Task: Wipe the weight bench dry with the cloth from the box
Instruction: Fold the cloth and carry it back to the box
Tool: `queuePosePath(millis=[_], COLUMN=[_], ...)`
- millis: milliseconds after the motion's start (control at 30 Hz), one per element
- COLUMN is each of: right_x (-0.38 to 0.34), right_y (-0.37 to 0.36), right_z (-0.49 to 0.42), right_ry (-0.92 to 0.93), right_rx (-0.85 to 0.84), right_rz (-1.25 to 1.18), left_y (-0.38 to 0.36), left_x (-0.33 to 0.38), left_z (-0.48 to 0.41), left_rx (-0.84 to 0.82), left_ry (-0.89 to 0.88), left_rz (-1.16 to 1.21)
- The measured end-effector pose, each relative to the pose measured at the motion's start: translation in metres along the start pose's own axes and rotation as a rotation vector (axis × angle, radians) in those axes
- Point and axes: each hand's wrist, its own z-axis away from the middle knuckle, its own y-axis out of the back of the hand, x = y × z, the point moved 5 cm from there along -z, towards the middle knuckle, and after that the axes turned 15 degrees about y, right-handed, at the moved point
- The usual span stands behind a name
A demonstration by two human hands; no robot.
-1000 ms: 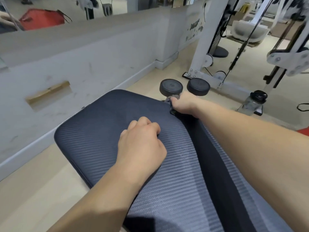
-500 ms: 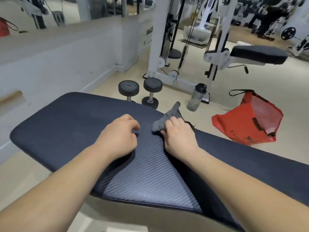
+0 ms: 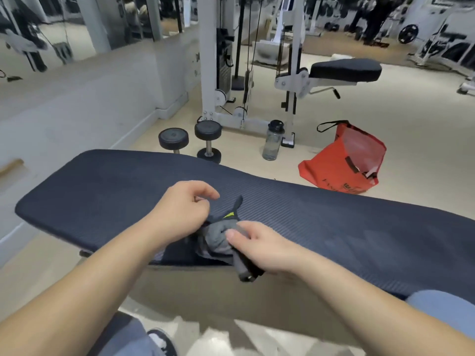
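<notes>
Right hand (image 3: 259,249), fingers curled and thumb on top, gripping the bunched grey cloth (image 3: 218,236) at the near edge of the dark tabletop (image 3: 334,222). Left hand (image 3: 180,211) half-curled beside the cloth; grip not discernible. Cloth's long axis crosses the tabletop's width, far corner pointing up and away, near end overhanging the edge.

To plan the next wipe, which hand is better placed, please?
Probably right: the right hand pinches the crumpled grey cloth on the dark ribbed bench pad; the left hand shows no grip.

Ribbed matt bench pad (image 3: 334,214); soft grey cloth (image 3: 218,236), seemingly microfibre.
</notes>
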Motion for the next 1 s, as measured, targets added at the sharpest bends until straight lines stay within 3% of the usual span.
queuePosePath(millis=[133,233,333,533,600,767,1000], right_x=[-0.003,-0.012,-0.004,0.041,0.061,0.1,0.125], right_y=[0.037,0.056,0.077,0.116,0.128,0.169,0.197], right_z=[0.036,0.051,0.055,0.059,0.059,0.044,0.054], right_ry=[-0.253,-0.228,-0.205,-0.233,-0.253,-0.234,-0.318], right_rx=[0.314,0.302,0.33,0.504,0.575,0.691,0.668], right_rz=[-0.853,-1.052,-1.072,-1.164,-1.165,-0.905,-1.146], left_y=[-0.034,-0.064,-0.086,-0.102,-0.111,-0.149,-0.181], left_x=[0.026,0.039,0.036,0.049,0.06,0.083,0.111], left_z=[0.033,0.045,0.043,0.018,0.009,-0.034,-0.055], left_rx=[-0.232,-0.439,-0.596,-0.649,-0.687,-0.653,-0.726], left_ry=[0.113,0.215,0.313,0.221,0.206,0.216,0.427], left_rz=[0.292,0.512,0.621,0.378,0.452,0.645,0.801])
